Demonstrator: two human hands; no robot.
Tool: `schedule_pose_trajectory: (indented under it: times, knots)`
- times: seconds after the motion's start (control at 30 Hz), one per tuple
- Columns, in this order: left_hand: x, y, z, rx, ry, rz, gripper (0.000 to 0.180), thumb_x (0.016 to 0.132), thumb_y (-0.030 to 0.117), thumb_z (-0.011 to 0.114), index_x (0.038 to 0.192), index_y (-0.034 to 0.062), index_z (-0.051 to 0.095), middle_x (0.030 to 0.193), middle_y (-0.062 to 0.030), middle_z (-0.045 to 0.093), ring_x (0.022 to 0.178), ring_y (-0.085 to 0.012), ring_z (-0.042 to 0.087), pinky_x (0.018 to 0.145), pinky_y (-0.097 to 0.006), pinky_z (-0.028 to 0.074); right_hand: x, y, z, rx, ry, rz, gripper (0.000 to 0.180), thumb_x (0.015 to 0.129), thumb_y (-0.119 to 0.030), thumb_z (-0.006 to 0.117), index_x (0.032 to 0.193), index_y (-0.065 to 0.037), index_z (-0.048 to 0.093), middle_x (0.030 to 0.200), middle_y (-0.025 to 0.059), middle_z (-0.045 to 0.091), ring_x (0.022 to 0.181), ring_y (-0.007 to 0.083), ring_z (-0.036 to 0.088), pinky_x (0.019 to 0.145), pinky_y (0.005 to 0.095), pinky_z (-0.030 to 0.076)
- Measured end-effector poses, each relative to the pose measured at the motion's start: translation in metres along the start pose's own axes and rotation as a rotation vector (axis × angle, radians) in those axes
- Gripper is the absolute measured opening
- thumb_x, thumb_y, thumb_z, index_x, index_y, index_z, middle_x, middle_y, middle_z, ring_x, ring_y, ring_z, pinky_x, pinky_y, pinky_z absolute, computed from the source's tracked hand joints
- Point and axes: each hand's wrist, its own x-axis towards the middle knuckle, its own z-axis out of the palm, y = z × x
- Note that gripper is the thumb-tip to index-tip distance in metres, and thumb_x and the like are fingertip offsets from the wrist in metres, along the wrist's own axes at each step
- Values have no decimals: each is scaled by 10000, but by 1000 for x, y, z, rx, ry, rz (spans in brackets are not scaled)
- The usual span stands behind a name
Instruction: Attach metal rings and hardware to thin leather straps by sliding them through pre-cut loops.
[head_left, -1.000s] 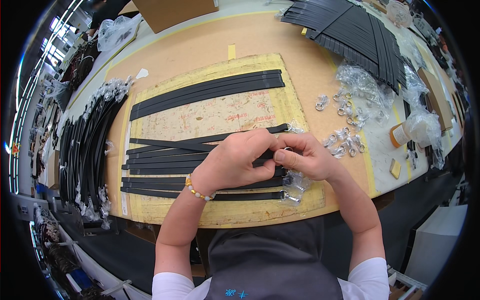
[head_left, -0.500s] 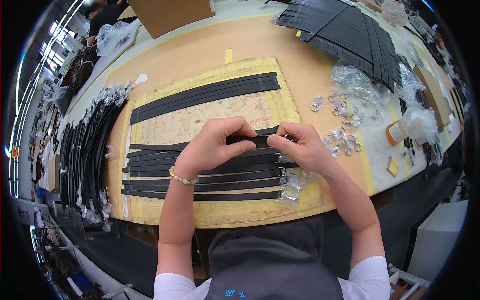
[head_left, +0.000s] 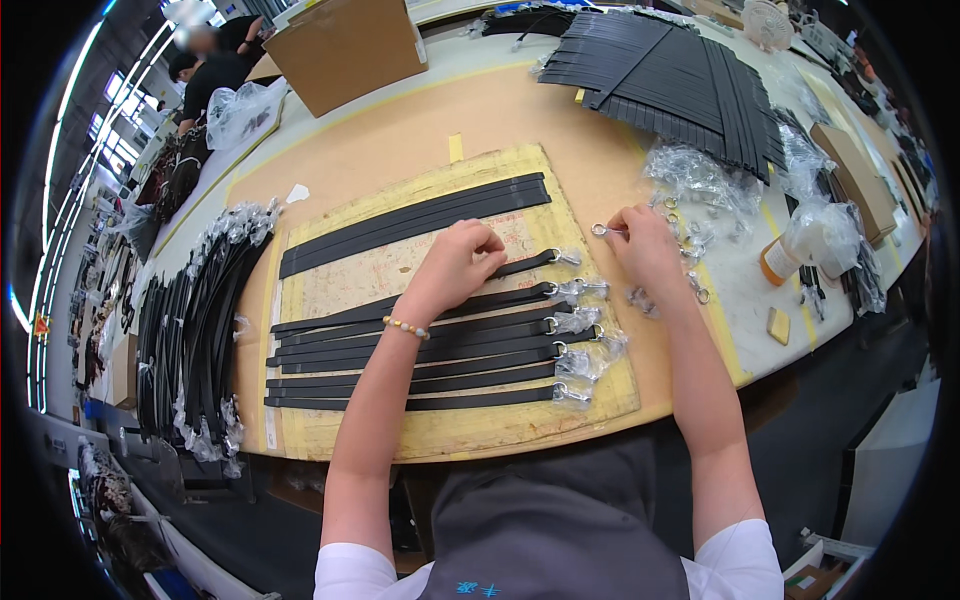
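Observation:
My right hand (head_left: pixel 648 252) is closed, pinching a small metal swivel clasp (head_left: pixel 601 230) whose ring sticks out left of the fingertips. My left hand (head_left: pixel 455 265), fingers curled toward the thumb, is over the board; whether anything sits between its fingertips is hidden. Just below it runs a black strap (head_left: pixel 528 265) with a plastic-wrapped clasp on its right end. Nearer me lie several black straps (head_left: pixel 470 385) in rows, with wrapped metal clasps (head_left: pixel 572 392) at their right ends. Farther back, plain black straps (head_left: pixel 420 220) rest side by side.
A worn yellow board (head_left: pixel 600 400) lies on the table. Loose clasps (head_left: pixel 700 292) and crumpled plastic (head_left: pixel 700 178) are at right, below a large stack of black straps (head_left: pixel 670 85). Bundled straps (head_left: pixel 190 340) hang over the left side. A cardboard box (head_left: pixel 345 55) and a person (head_left: pixel 215 80) are far left.
My hands have parted. The right moved right and now holds a loose clasp; the left drew back slightly. The strap they worked on now lies with its clasp on the board.

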Motion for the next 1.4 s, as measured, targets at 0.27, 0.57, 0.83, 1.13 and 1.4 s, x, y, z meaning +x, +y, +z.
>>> schedule_pose_trajectory:
  times: [0.27, 0.57, 0.83, 1.13, 1.4]
  knots:
    - [61, -45, 22, 215, 268, 109, 216, 853, 144, 753, 995, -4, 685, 970, -131, 656, 920, -286, 643, 864, -360, 524, -2, -2, 7, -62, -20, 7, 178, 830, -229, 693, 861, -54, 702, 927, 140, 696, 952, 320, 653, 857, 434, 533]
    - [48, -42, 20, 153, 123, 75, 203, 812, 195, 779, 891, 36, 680, 970, -130, 592, 958, -284, 579, 862, -364, 497, 3, -10, -3, 549, -112, 5, 202, 853, -152, 714, 948, 8, 636, 809, 102, 687, 754, 180, 664, 683, 321, 513]
    - [23, -16, -8, -154, -198, -9, 185, 889, 150, 763, 924, 30, 627, 869, -45, 637, 807, -150, 604, 734, -294, 504, -1, -24, -16, 1173, -259, 66, 266, 954, -171, 707, 1149, -14, 616, 938, 22, 691, 827, 92, 649, 753, 241, 511]
    - [-8, 10, -4, -650, -90, 77, 322, 870, 76, 805, 1170, 48, 690, 879, 40, 642, 802, -20, 558, 710, -203, 469, -13, -33, -17, 1556, -501, 52, 224, 970, -133, 677, 1166, -45, 613, 1023, 33, 677, 878, 100, 626, 802, 236, 503]
    - [-9, -1, 3, -252, 36, 160, 247, 825, 89, 826, 1039, 27, 720, 924, -37, 687, 844, -119, 626, 755, -267, 504, -14, -47, -5, 1531, -495, -8, 177, 1006, -143, 620, 1161, -68, 576, 1026, 34, 650, 1017, 129, 669, 826, 249, 523]
